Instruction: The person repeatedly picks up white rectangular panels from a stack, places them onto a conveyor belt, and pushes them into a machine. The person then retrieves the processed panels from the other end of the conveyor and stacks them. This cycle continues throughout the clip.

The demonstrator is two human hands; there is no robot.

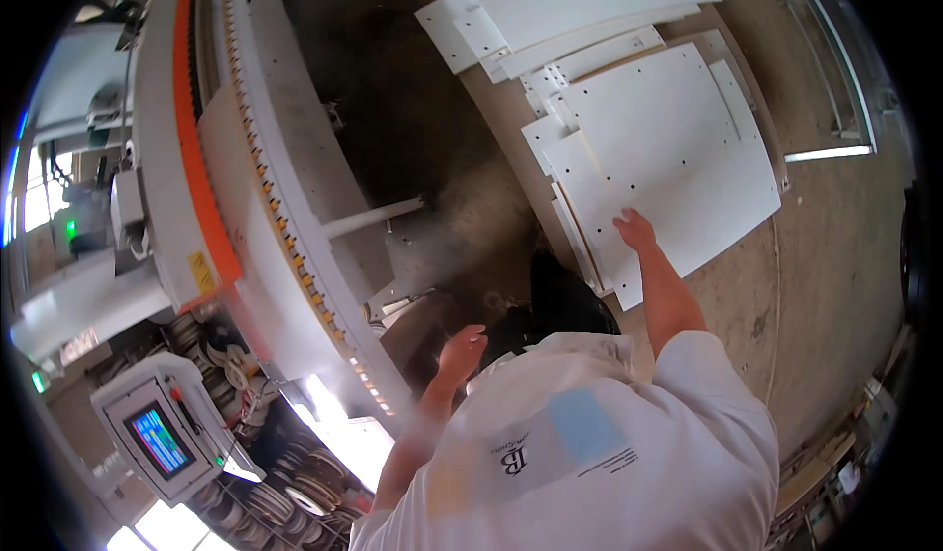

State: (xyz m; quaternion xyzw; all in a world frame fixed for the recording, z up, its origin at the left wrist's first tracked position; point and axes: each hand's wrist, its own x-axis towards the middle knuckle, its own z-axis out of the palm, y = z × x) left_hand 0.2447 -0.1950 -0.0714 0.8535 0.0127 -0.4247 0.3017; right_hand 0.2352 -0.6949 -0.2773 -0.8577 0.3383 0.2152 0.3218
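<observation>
My right hand (635,230) reaches over the near stack of white panels (678,148), above its left part. The fingers are partly spread with nothing between them, and whether they touch the top panel I cannot tell. Small dark holes dot that panel. My left hand (462,351) hangs loosely bent in front of my body, between the panels and the long machine (295,227). Nothing shows in it, and its fingers look loosely apart.
A second stack of white panels (580,1) lies farther off. At left runs the machine's orange strip (204,158) and toothed conveyor edge. Below it stand a control panel with a screen (162,440) and several rolls of edge banding (270,502). A metal frame (830,153) is at right.
</observation>
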